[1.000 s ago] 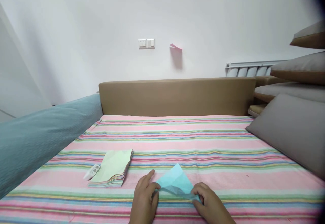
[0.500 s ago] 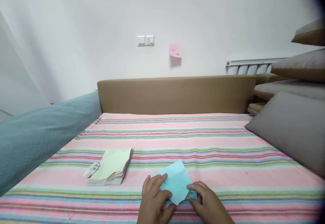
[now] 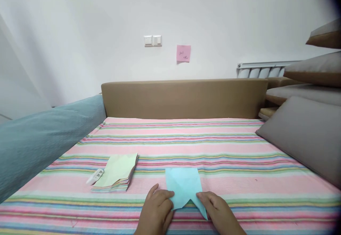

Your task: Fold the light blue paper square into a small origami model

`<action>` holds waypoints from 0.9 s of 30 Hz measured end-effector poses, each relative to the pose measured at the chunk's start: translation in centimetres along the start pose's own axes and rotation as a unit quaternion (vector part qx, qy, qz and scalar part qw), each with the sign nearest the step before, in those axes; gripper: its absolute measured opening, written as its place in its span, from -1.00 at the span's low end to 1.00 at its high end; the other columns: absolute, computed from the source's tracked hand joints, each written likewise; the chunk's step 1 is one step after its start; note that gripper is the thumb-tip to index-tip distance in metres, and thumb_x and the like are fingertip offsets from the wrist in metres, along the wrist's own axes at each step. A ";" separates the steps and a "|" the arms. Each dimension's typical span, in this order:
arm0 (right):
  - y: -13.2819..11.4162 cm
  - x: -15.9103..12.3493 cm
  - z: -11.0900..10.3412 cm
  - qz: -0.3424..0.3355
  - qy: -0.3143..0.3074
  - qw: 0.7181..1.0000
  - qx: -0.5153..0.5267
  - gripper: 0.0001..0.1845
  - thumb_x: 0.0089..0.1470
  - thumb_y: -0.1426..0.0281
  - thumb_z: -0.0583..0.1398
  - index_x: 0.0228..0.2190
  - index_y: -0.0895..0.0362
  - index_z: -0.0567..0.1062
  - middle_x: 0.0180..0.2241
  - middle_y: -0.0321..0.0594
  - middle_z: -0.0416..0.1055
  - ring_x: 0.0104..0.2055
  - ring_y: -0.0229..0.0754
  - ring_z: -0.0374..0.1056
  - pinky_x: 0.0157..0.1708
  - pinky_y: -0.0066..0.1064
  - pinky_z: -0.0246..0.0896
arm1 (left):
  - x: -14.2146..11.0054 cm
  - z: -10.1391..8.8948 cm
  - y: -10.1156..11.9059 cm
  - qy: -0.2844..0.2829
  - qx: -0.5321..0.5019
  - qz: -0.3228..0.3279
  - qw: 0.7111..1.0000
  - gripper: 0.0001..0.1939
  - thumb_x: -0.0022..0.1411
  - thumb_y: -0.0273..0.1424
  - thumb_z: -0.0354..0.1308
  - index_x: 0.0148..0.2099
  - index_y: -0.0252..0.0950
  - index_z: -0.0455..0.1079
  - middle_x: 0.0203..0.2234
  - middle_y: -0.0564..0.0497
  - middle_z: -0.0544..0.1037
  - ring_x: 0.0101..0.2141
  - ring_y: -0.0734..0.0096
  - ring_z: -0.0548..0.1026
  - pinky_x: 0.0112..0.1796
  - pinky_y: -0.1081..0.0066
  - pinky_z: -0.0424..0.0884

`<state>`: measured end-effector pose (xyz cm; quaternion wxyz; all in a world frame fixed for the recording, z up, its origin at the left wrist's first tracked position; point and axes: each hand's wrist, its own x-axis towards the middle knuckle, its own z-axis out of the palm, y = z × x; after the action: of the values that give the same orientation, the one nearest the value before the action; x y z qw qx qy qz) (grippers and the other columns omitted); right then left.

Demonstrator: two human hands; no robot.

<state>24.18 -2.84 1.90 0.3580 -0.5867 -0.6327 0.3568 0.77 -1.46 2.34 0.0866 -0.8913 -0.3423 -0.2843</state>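
A light blue sheet of folded paper [image 3: 184, 185] lies low in the middle of the view, with a notch in its near edge and a pointed flap at the near right. My left hand [image 3: 157, 208] grips the paper's left edge, its fingers curled and the thumb tucked under. At the right edge, my right hand [image 3: 217, 208] pinches the paper between thumb and fingers, just above the pointed flap.
A stack of coloured paper [image 3: 117, 172] lies to the left, with a small white object [image 3: 95, 176] against it. Beneath is a striped sheet [image 3: 213, 149]. A brown backrest [image 3: 183, 100] stands behind, a blue-covered armrest [image 3: 53, 135] left, grey cushions [image 3: 306, 135] right.
The blue paper has turned so its far edge now runs straight across. A pointed flap now sticks out toward me at the right. My left hand has shifted slightly left and down.
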 end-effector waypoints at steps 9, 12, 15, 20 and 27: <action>0.7 0.1 0.1 0.053 -0.034 0.997 0.051 -0.52 0.06 0.02 -0.02 -0.66 0.09 0.21 -0.68 -0.40 0.10 -0.59 -0.30 0.09 -0.58 -0.49 -0.03 | -0.1 -0.2 -0.2 -0.062 -0.008 -0.079 0.995 -0.71 0.00 -0.59 0.04 -0.22 -0.17 0.34 -0.19 0.00 0.51 -0.15 0.25 0.44 0.06 -0.04 0.07; 0.5 -0.1 0.1 0.060 -0.038 0.995 0.067 -0.53 0.05 0.02 0.00 -0.64 0.11 0.28 -0.67 -0.40 0.13 -0.59 -0.31 0.09 -0.58 -0.50 -0.02 | 0.0 -0.1 0.0 -0.061 -0.006 -0.070 0.996 -0.68 0.04 -0.54 0.09 -0.14 -0.13 0.35 -0.18 0.03 0.51 -0.13 0.22 0.42 0.09 -0.07 -0.04; 0.2 -0.2 -0.1 0.060 -0.042 0.995 0.070 -0.54 0.04 0.02 0.01 -0.55 0.13 0.40 -0.63 -0.37 0.23 -0.55 -0.29 0.14 -0.54 -0.50 0.03 | 0.0 0.4 0.0 -0.018 -0.004 -0.069 0.997 -0.75 0.08 -0.52 0.10 -0.19 -0.11 0.38 -0.24 0.07 0.53 -0.19 0.26 0.45 0.09 -0.05 -0.05; 0.5 -0.4 -0.4 0.063 -0.064 0.994 0.063 -0.62 0.05 0.15 0.00 -0.37 0.11 0.49 -0.51 -0.32 0.38 -0.49 -0.25 0.23 -0.49 -0.48 0.08 | -0.3 1.3 -0.6 0.022 -0.016 -0.095 0.995 -0.80 0.11 -0.53 0.08 -0.27 -0.12 0.41 -0.31 0.08 0.54 -0.28 0.34 0.48 0.06 -0.04 0.03; 1.7 -0.4 -0.7 -0.020 -0.024 0.991 -0.132 -0.53 -0.14 0.47 0.05 -0.12 0.03 0.40 -0.39 -0.32 0.33 -0.37 -0.23 0.29 -0.35 -0.45 0.17 | -0.5 1.2 -1.4 -0.027 -0.016 -0.115 0.993 -0.80 0.13 -0.55 0.06 -0.28 -0.14 0.42 -0.27 0.03 0.55 -0.26 0.29 0.50 -0.01 -0.08 0.15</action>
<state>25.62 -3.12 0.78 0.2696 -0.6075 -0.6939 0.2770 0.09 -0.22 1.01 0.0299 -0.8548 -0.4399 -0.2736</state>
